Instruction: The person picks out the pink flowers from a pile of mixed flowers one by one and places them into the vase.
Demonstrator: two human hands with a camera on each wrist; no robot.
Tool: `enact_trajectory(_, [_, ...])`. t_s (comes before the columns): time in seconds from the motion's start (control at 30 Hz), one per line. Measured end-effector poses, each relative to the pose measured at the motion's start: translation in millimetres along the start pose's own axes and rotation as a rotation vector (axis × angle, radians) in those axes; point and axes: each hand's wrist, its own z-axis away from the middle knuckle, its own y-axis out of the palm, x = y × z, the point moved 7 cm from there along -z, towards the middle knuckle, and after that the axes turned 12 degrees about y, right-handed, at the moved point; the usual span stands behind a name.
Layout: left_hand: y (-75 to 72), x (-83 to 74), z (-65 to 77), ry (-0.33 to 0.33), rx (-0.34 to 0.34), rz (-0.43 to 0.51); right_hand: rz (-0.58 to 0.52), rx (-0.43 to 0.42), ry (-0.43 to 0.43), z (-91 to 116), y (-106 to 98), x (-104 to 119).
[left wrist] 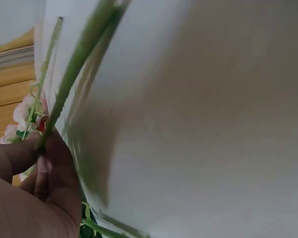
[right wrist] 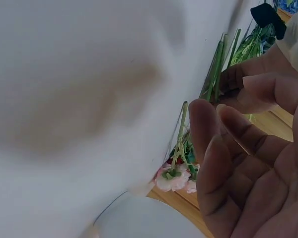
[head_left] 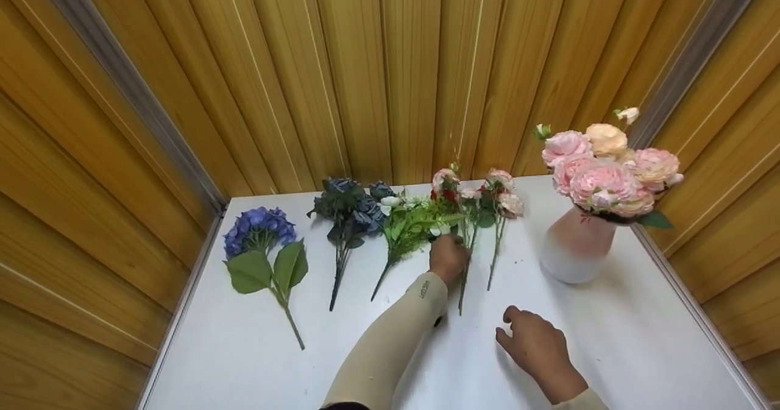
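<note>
My left hand (head_left: 448, 256) is over the middle of the white table, its thumb and fingers pinching a green flower stem (left wrist: 69, 79). That stem belongs to a spray of pale pink flowers (head_left: 445, 180) lying near the back edge; its lower end points toward me. My right hand (head_left: 537, 344) hovers to the right with fingers loosely bent and nothing in them. A second pink flower spray (head_left: 501, 200) lies just right of the left hand. In the right wrist view, the right palm (right wrist: 258, 183) shows bare.
A pink-and-white vase (head_left: 576, 248) full of pink and peach blooms stands at the right. Left of my left hand lie a green leafy bunch (head_left: 402, 227), a dark blue bunch (head_left: 347, 209) and a blue-purple hydrangea (head_left: 259, 230). Wood-look panels (head_left: 408, 75) wall the table.
</note>
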Motion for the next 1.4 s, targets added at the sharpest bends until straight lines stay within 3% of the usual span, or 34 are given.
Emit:
enact_trajectory(0.27, [-22.1,-12.7,34.9,0.029,0.027,0.319,-0.038,-0.061,-0.058,-2,-2,23])
enact_trajectory(0.53, [-40.0,-43.5,69.5,0.079,0.047,0.492,-0.201,-0.183,-0.099,-7,-13,46])
enact_trajectory(0.7, [-49.5,-50.9,90.9,0.118,0.073,0.554,-0.329,-0.158,-0.085,-8,-10,53])
enact_trajectory(0.8, [-59.8,-50.6,98.6,0.136,0.055,0.531,-0.377,-0.118,-0.105,-7,-4,58])
enact_trajectory(0.93, [-69.0,-51.2,100.2,0.134,0.085,0.547,-0.389,-0.093,-0.082,-2,0,55])
enact_trajectory(1.07, [-78.5,-54.1,93.3,0.118,0.123,0.653,-0.373,-0.079,-0.044,3,0,49])
enact_trajectory(1.27, [-109.2,-56.9,79.3,0.115,0.010,0.722,-0.362,-0.058,-0.073,6,4,58])
enact_trajectory(1.4, [-118.1,-52.7,80.5,0.075,-0.041,0.729,-0.347,-0.006,-0.102,5,4,65])
